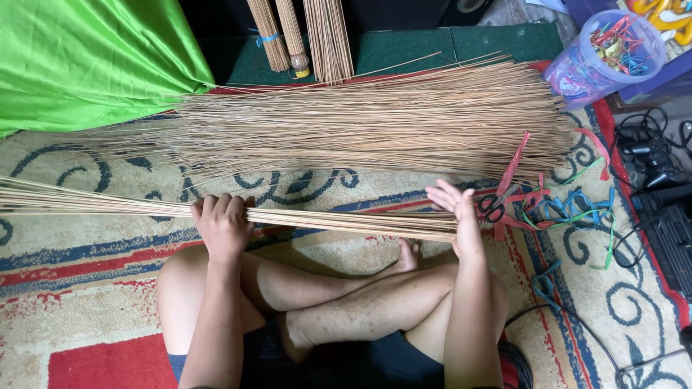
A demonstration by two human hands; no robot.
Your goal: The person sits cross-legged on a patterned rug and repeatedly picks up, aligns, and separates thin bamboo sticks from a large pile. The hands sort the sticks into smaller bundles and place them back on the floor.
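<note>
I sit cross-legged on a patterned carpet. My left hand is closed around a long thin bundle of tan sticks that lies level across my lap, reaching off the left edge. My right hand is flat and open, its palm pressed against the bundle's right end. Just beyond it, scissors with dark handles lie on the carpet. A large loose pile of the same sticks is spread across the carpet in front of me.
Coloured plastic ties are scattered to the right. A clear tub of ties stands at the back right. Tied stick bundles lean at the back. Green cloth fills the top left. Black cables and a controller lie at the right.
</note>
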